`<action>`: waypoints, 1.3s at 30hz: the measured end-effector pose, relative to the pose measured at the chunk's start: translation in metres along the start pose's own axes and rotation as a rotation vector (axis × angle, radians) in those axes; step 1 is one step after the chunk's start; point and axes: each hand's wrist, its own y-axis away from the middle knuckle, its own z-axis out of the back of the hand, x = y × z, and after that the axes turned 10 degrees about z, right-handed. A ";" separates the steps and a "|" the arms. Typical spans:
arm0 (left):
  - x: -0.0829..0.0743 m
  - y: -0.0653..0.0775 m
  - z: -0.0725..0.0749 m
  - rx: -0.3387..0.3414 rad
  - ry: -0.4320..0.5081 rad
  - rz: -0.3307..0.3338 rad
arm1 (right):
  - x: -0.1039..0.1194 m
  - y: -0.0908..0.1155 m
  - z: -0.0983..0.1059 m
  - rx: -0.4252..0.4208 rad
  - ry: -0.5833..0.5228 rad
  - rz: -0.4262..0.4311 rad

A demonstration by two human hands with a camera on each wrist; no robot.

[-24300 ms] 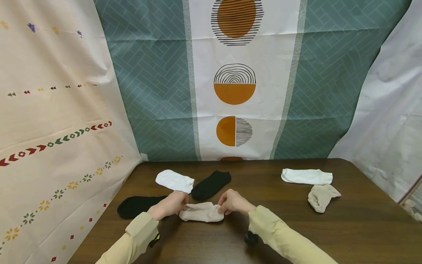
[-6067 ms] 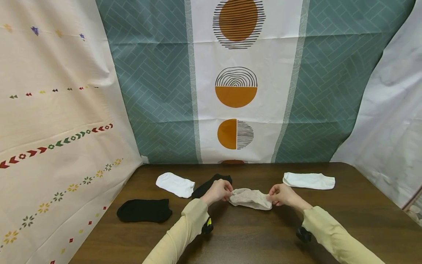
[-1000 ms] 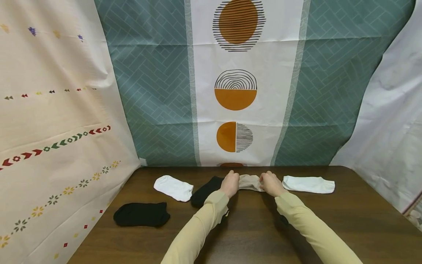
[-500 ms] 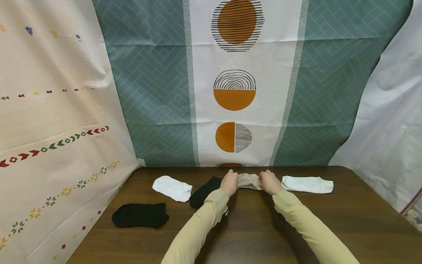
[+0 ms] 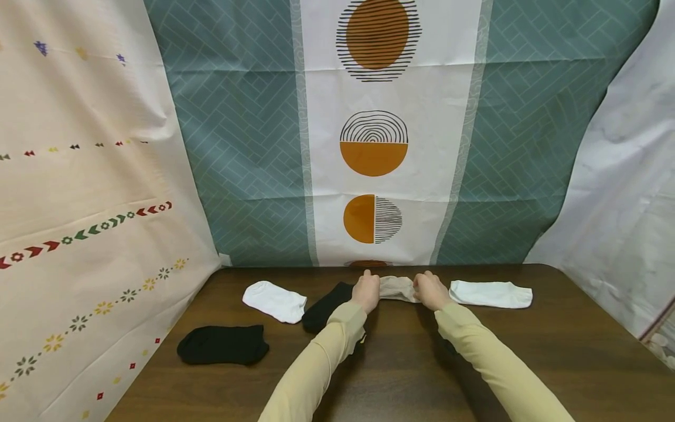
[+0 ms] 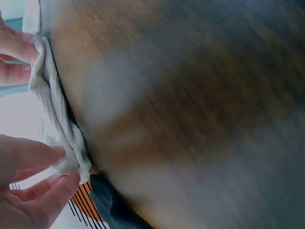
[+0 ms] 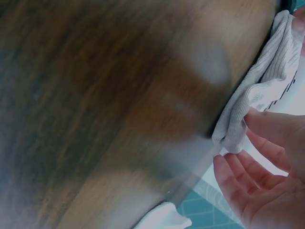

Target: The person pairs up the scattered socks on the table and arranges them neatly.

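Beige sock: I see it (image 5: pixel 396 288) close to the far edge of the worktop (image 5: pixel 401 381), a little right of that edge's middle, its length running along the edge; its ribbed fabric is rumpled into lengthwise folds. Whether it lies flat on the wood or is slightly raised, I can't tell from here.
Left hand: on my feed it (image 5: pixel 366 291) pinches the sock's left end between thumb and fingers, a narrow grip.
Right hand: this one (image 5: pixel 431 291) pinches the opposite end (my right wrist view shows the thumb on the fabric, fingertips at the very tip).
Nearer black sock: it (image 5: pixel 326 309) lies slantwise just beside the left hand, partly hidden behind the left sleeve (image 5: pixel 311 375).
Left white sock: this (image 5: pixel 275 302) rests near the worktop's far left corner, toe toward that corner.
Outer black sock: I find it (image 5: pixel 224 344) nearer the worktop's left edge, lying crosswise.
Right white sock: it (image 5: pixel 491 294) lies just beyond the right hand, along the far edge toward the far right corner.
Hanging cloth: teal and white with orange circles, it (image 5: pixel 437 88) rises behind the far edge.
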 end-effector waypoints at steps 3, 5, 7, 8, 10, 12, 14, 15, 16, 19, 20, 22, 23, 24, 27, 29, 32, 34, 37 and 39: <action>0.000 0.000 0.001 -0.001 -0.009 0.003 | 0.000 0.001 0.001 0.006 0.000 0.000; 0.000 0.001 0.002 -0.009 -0.017 -0.003 | 0.001 0.001 0.002 0.007 -0.005 0.002; 0.001 0.001 0.003 -0.020 -0.021 -0.013 | 0.001 0.001 0.003 0.009 -0.011 0.004; 0.001 0.001 0.004 -0.022 -0.022 -0.017 | 0.001 0.002 0.004 0.009 -0.014 0.003; 0.001 0.002 0.006 -0.022 -0.020 -0.024 | 0.000 0.003 0.005 0.011 -0.018 0.010; 0.001 0.002 0.008 -0.020 -0.011 -0.029 | 0.000 0.003 0.007 0.007 -0.019 0.024; 0.002 0.002 0.012 -0.013 -0.004 -0.031 | 0.000 0.004 0.009 0.000 -0.021 0.038; 0.003 0.002 0.014 -0.009 0.002 -0.032 | 0.000 0.004 0.010 -0.003 -0.021 0.046; 0.004 0.002 0.016 -0.005 0.006 -0.034 | 0.000 0.005 0.012 -0.006 -0.021 0.050; 0.008 0.003 0.021 0.003 0.012 -0.035 | 0.001 0.005 0.014 -0.009 -0.029 0.061; 0.009 0.003 0.023 0.006 0.015 -0.035 | 0.001 0.005 0.015 -0.011 -0.030 0.062; 0.012 0.004 0.026 0.018 0.025 -0.035 | 0.002 0.005 0.016 -0.015 -0.031 0.066; 0.013 0.004 0.027 0.021 0.031 -0.034 | 0.003 0.004 0.016 -0.017 -0.034 0.069; 0.014 0.004 0.029 0.026 0.034 -0.034 | 0.003 0.004 0.016 -0.022 -0.033 0.069; 0.017 0.006 0.033 0.043 0.048 -0.035 | 0.005 0.005 0.015 -0.037 -0.030 0.077; 0.020 0.007 0.036 0.038 0.049 -0.037 | 0.007 0.005 0.014 -0.050 -0.026 0.087; 0.025 0.009 0.041 0.023 0.056 -0.042 | 0.008 0.006 0.013 -0.072 -0.026 0.108; 0.030 0.010 0.043 0.006 0.055 -0.049 | 0.010 0.007 0.014 -0.086 -0.032 0.123; 0.037 0.013 0.046 -0.004 0.058 -0.057 | 0.012 0.009 0.016 -0.102 -0.044 0.138; 0.042 0.015 0.048 -0.004 0.061 -0.055 | 0.014 0.010 0.017 -0.111 -0.046 0.144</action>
